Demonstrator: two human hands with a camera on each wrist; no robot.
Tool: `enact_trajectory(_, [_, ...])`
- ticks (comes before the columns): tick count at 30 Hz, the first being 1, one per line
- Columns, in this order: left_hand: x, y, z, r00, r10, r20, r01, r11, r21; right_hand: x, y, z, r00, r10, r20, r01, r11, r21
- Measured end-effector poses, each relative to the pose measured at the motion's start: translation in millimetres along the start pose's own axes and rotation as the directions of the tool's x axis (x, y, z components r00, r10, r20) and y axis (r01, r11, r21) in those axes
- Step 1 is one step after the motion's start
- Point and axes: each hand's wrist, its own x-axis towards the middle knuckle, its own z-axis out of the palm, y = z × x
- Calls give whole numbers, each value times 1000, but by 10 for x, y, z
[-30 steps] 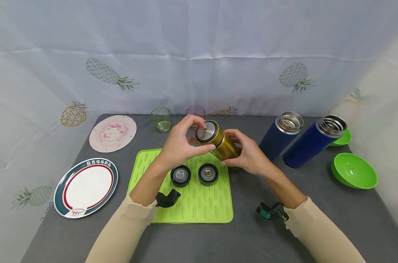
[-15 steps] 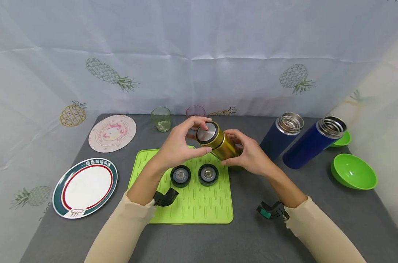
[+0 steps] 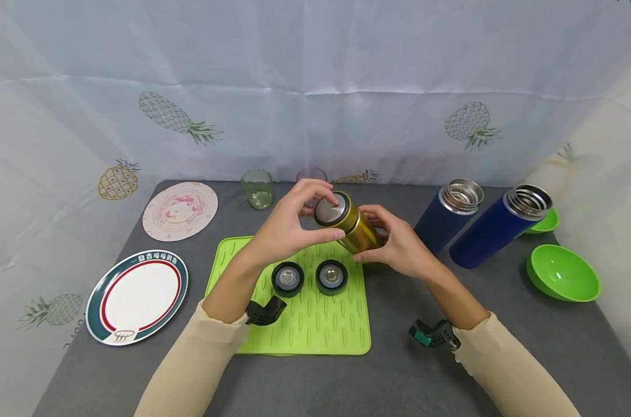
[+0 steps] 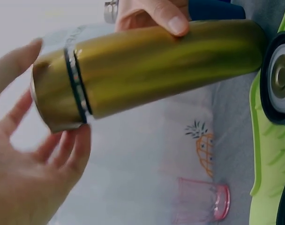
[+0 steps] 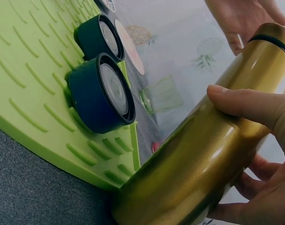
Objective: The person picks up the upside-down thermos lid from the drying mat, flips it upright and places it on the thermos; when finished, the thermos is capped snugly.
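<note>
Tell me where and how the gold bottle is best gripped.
Grip the gold bottle round its long, smooth body, below the cap, coming from the right, where the right hand holds it. The bottle tilts with its cap end toward the left hand, so the right side likely suits the body best, leaving the cap to the left.

Soft even light, faint shadows, highlights streaking gold flask (image 5: 194,154)

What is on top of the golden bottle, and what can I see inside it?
A gold cap with a silver-coloured top is there, gripped by the left hand. It covers the opening, so the inside of the golden bottle cannot be seen.
</note>
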Motion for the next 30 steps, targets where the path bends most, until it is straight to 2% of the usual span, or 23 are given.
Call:
enact_trajectory(4, [25, 14, 11, 1000, -5, -21, 5, 1000, 0, -4, 5, -5, 1000, 1, 1, -1, 1000, 1])
enact_trajectory(9, [18, 24, -29, 997, 37, 62, -33, 997, -67, -19, 7, -17, 1000, 12, 5, -12, 1000, 17])
enact_trajectory(11, [20, 23, -27, 998, 22, 63, -18, 998, -57, -17, 9, -17, 1000, 10, 5, -10, 1000, 23])
enact_trajectory(15, [25, 23, -13, 999, -28, 21, 28, 1000, -12, -3, 9, -11, 1000, 3, 6, -3, 1000, 27])
enact_trajectory(19, [19, 26, -33, 998, 20, 67, -17, 998, -53, -3, 16, -18, 1000, -2, 5, 2, 1000, 28])
enact_trajectory(21, [18, 27, -34, 996, 32, 87, -28, 999, -46, -4, 18, -21, 1000, 1, 4, -1, 1000, 28])
enact_trajectory(26, [42, 30, 19, 999, -9, 52, 7, 1000, 29, -4, 22, -25, 1000, 1, 10, -2, 1000, 27])
enact_trajectory(30, [36, 43, -7, 995, 39, 87, -40, 999, 0, -13, 26, -28, 1000, 3, 17, -3, 1000, 29])
